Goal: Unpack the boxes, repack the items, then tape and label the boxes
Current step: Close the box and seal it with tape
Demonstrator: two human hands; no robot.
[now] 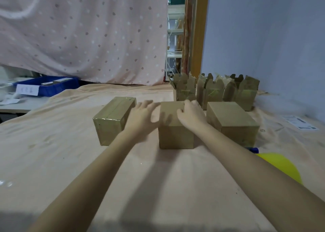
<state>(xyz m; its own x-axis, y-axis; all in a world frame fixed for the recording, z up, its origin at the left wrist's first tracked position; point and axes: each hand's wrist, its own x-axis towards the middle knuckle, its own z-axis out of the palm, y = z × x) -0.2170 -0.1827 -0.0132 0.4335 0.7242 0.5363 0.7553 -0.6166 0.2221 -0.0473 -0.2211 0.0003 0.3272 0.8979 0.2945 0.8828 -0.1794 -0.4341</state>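
Note:
Three closed cardboard boxes stand in a row on a peach cloth. The middle box (173, 133) has my right hand (190, 114) lying on its top, fingers curled onto the lid. My left hand (142, 117) hovers, blurred, at that box's left edge with fingers spread. The left box (112, 121) is wrapped in shiny clear tape. The right box (232, 121) is plain. Behind them stand several open boxes (212, 91) with flaps up and straw-like filling showing.
A blue bin (47, 86) with a white label sits at the far left on a grey table. A yellow and blue object (281, 165) lies at the right near my forearm. A printed label sheet (300, 122) lies far right. A dotted curtain hangs behind.

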